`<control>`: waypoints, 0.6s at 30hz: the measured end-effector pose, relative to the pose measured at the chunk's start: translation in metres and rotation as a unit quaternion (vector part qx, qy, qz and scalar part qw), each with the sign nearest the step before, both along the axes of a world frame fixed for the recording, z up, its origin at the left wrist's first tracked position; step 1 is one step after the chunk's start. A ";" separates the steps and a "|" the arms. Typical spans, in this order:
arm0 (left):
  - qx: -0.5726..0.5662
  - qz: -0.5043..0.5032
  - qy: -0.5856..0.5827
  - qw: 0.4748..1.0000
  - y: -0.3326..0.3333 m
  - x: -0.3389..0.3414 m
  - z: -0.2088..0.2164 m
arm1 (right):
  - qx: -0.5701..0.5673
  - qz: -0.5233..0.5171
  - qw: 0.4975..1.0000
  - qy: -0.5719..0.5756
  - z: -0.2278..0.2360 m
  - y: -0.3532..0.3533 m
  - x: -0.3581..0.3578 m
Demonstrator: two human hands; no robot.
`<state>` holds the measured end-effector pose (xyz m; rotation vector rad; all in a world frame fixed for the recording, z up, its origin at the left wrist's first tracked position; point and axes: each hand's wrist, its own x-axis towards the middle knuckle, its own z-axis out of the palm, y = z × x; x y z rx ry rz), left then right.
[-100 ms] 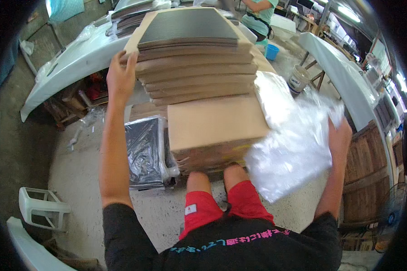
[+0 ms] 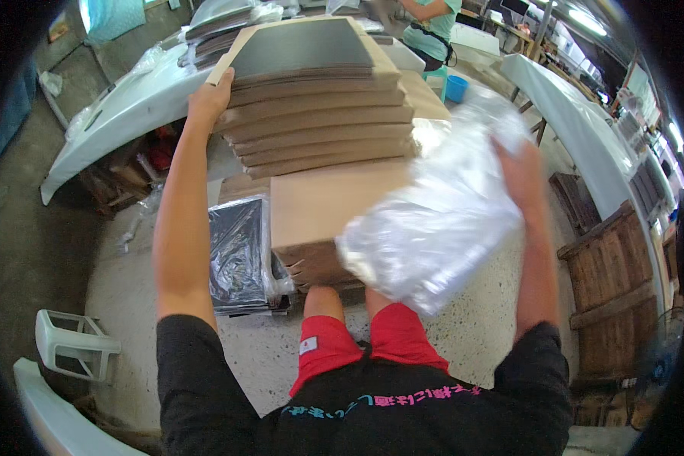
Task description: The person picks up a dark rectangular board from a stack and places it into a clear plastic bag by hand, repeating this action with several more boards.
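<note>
A tall pile of brown cardboard sheets (image 2: 319, 121) stands in front of me, dark grey flat panels (image 2: 311, 47) lying on its top. My left hand (image 2: 211, 99) is closed at the pile's left edge, around the side of the upper brown cardboard; some fingertips are hidden. On the right, my right hand (image 2: 520, 175) grips a crumpled clear plastic bag (image 2: 441, 220), both smeared by motion. The bag hangs over the right part of a brown cardboard box (image 2: 327, 201) near my knees and hides that side of it.
Black panels in clear plastic (image 2: 237, 254) lie on the floor beside the box. White-covered tables (image 2: 121, 114) curve along the left, another (image 2: 570, 114) along the right. A white stool (image 2: 72, 342), a blue bucket (image 2: 456, 88) and a wooden crate (image 2: 612, 266) stand around. A co-worker (image 2: 429, 34) is at the back.
My right hand has swung the plastic bag leftward and up, over the box's right side. My left hand has shifted slightly up, its fingers now closer around the cardboard edge.
</note>
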<state>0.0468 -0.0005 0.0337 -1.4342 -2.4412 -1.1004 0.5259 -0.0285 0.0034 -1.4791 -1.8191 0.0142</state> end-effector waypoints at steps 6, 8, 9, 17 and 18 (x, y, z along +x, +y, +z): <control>-0.001 0.028 -0.191 0.981 0.012 -0.033 -0.010 | -0.096 0.298 0.941 0.129 0.009 0.100 -0.119; 0.010 -0.012 -0.303 0.953 0.040 0.025 0.005 | -0.145 0.302 0.904 0.267 -0.004 0.149 -0.117; 0.053 0.029 -0.382 0.922 0.004 -0.026 0.012 | -0.197 0.323 0.876 0.300 0.010 0.127 -0.165; -0.002 -0.161 -0.374 0.913 -0.030 0.082 0.013 | -0.191 0.257 0.828 0.460 -0.026 0.175 -0.121; 0.006 -0.194 -0.356 0.914 -0.066 0.080 -0.003 | -0.205 0.248 0.860 0.396 -0.037 0.145 -0.120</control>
